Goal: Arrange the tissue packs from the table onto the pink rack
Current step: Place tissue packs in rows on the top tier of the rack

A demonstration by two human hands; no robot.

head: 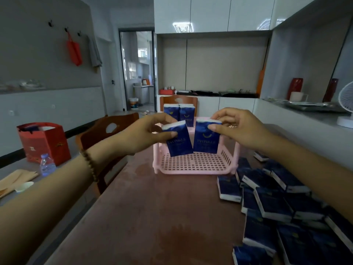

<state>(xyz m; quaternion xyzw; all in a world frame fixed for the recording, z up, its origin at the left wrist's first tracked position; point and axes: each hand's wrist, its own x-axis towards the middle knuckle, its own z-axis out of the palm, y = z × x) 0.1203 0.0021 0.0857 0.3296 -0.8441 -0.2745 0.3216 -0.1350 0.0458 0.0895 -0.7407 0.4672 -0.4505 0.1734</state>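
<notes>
1. The left hand (145,134) pinches a blue tissue pack (180,142) by its top edge. The right hand (240,129) pinches a second pack (206,139) the same way, so both hang upright, ready to stand.
2. Both hover over the pink rack (193,165), above its lower shelf. Two standing packs (179,111) are behind, seemingly on the upper tier.
3. The loose pile (277,203) lies on the table (152,207), to the right.
</notes>
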